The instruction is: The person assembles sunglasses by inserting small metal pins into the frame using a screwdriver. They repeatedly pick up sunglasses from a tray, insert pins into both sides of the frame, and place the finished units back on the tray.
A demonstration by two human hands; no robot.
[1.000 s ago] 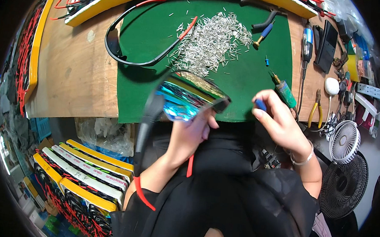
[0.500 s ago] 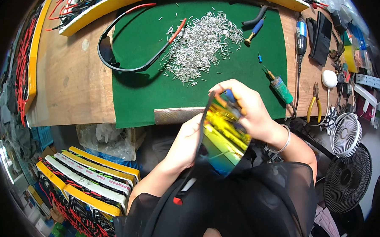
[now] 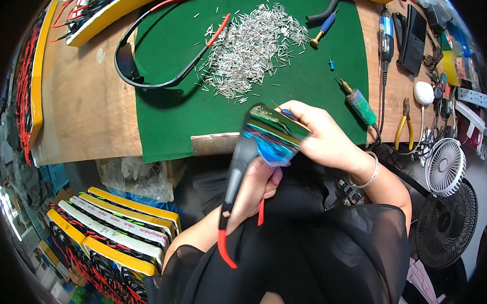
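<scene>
In front of my body I hold a pair of wraparound sunglasses (image 3: 271, 132) with a mirrored lens and black arms ending in red tips. My left hand (image 3: 257, 188) is closed round the lower side of the frame, by one black arm. My right hand (image 3: 323, 134) pinches the upper right end of the lens. A blue piece with a thin tip (image 3: 288, 114) shows at the right fingers; its kind is mostly hidden. Beyond, on the green mat (image 3: 174, 119), lie a second pair of sunglasses (image 3: 162, 85) and a heap of small silvery metal pins (image 3: 253, 54).
A blue-handled screwdriver (image 3: 324, 29), a small blue piece (image 3: 331, 64) and a green-handled soldering iron (image 3: 359, 105) lie right on the mat. Yellow pliers (image 3: 404, 125) and a white fan (image 3: 445, 167) are further right. Racks of red-tipped glasses (image 3: 115, 233) stand at lower left.
The sunglasses have turned in my hands, so the lens lies more across and the red-tipped arms show. My left hand now grips lower on the frame. The view has shifted slightly.
</scene>
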